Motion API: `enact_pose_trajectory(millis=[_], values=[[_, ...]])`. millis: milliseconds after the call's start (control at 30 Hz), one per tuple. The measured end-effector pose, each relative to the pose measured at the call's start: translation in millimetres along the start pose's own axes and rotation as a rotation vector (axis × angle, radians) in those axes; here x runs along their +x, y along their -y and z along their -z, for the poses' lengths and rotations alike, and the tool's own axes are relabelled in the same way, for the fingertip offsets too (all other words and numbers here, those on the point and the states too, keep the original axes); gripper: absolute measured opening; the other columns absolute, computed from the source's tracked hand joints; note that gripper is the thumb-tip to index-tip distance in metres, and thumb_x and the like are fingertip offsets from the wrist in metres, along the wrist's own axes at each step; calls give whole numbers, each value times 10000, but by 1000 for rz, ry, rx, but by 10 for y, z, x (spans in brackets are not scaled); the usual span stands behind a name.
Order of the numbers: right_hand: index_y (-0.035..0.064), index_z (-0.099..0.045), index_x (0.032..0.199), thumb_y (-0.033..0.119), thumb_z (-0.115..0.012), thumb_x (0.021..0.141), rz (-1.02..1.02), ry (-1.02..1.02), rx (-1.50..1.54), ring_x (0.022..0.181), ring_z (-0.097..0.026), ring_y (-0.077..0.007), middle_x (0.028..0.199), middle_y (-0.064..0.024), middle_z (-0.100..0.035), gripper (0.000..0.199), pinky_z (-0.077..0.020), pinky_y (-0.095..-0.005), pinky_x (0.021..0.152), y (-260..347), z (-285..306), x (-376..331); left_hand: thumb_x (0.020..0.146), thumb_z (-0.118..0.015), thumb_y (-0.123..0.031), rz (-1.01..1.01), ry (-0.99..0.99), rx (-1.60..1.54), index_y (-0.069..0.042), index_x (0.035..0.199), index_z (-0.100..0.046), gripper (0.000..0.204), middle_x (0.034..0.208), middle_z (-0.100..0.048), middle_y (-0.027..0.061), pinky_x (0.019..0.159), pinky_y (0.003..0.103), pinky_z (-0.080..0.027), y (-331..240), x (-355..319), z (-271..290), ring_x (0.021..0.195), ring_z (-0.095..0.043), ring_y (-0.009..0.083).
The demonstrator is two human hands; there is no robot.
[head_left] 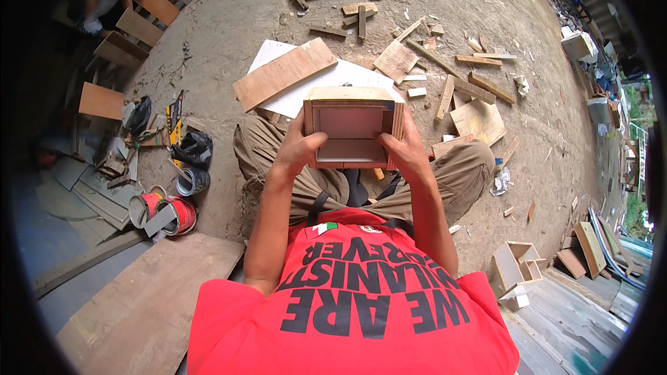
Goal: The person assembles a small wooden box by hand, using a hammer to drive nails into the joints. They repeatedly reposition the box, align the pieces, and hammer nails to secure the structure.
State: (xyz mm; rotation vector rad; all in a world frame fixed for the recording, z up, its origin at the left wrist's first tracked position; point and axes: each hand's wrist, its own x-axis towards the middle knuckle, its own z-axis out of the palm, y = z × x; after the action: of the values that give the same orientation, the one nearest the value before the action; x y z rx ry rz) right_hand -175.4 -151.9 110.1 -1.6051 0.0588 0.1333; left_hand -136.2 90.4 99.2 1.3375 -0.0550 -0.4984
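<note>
A small open wooden box (pixel 353 94) with pale inner walls is held up over my crossed legs, its open side turned toward me. My left hand (pixel 300 149) grips its left wall, with the thumb bent over the edge into the opening. On the opposite wall, my right hand (pixel 404 147) does the same, its thumb also reaching inside. Most of the other fingers are hidden behind the box. Just beyond it, a brown plywood piece (pixel 285 74) lies across a white board (pixel 361 79) on the ground.
Wood offcuts (pixel 478 60) are scattered ahead and to the right. At left stand red buckets (pixel 182 217), a grey bucket (pixel 193 182) and a black plastic bag (pixel 194 148). A small divided wooden box (pixel 511 265) sits at lower right. Another person (pixel 105 0) is at far left.
</note>
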Motion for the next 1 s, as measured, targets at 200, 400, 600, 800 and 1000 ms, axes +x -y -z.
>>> enact_pose_trajectory(millis=[200,400,600,800,1000], values=[[6,-33,1617,24,-602,787,171,45,-26,1400,-433,-282,1540,-227,-394,1006,-326,-356,1158,64,-59,-27,720,-584,-5,-142,12,44,36,1452,-422,750,1328,-581,112,1073,340,-413,170,-38,127,1239,-541,205],[72,58,1625,-28,-638,745,289,7,-60,1448,-393,-332,1595,-251,-326,1126,-328,-385,1160,4,-78,-95,775,-649,93,-381,4,309,14,1405,-480,657,1317,-599,74,1011,335,-480,209,-5,221,1214,-564,169],[70,98,1615,-10,-739,797,412,-28,-225,1442,-400,-337,1586,-257,-336,1173,-347,-396,1146,17,-57,-140,808,-790,36,-556,-41,250,-10,1470,-402,769,1370,-571,93,1033,350,-475,268,3,147,1229,-558,181],[55,120,1607,-18,-739,801,407,-5,-199,1430,-410,-317,1577,-252,-345,1180,-343,-390,1145,14,-50,-183,802,-817,-8,-600,-81,407,1,1484,-378,811,1382,-566,111,1059,362,-457,215,-57,144,1251,-548,191],[45,39,1620,-42,-713,729,361,0,-29,1433,-394,-295,1587,-222,-339,1169,-332,-386,1156,99,-60,-143,771,-818,-11,-452,-30,338,21,1515,-317,898,1418,-548,127,1088,360,-426,141,-70,147,1296,-522,207]])
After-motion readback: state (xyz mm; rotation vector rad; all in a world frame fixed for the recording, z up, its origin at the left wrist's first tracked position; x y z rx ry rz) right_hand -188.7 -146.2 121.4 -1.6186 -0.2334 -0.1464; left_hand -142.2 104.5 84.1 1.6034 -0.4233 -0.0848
